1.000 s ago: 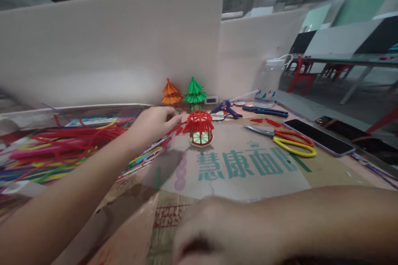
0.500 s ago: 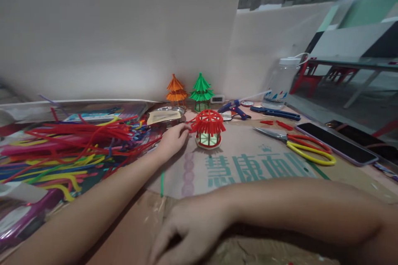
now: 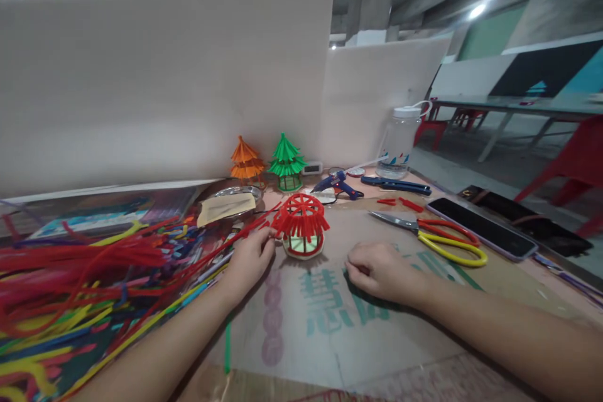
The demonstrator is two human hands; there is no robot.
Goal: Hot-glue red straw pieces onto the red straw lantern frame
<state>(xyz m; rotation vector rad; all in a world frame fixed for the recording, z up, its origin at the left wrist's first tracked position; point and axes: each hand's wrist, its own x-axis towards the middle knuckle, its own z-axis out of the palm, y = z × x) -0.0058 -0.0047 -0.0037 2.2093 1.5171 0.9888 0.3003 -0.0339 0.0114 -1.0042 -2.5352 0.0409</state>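
Observation:
A small round pavilion model with a fringed red pipe-cleaner roof, an open-spoked top and a pale base stands on printed cardboard. At its left edge is my left hand, fingers curled together by the red strands. Whatever lies between those fingertips is hidden. My right hand rests on the cardboard to the right of the model, apart from it, with the fingers folded in and nothing visible in them. Behind stand an orange tiered pavilion and a green tiered pavilion.
Many coloured pipe cleaners are heaped on the left. Scissors with red and yellow handles, a phone, a blue glue gun, a dark-blue tool and a water bottle lie or stand on the right.
My right hand has moved from the near edge, low in the view, forward and right onto the cardboard. My left hand stays beside the red model. The camera view has shifted.

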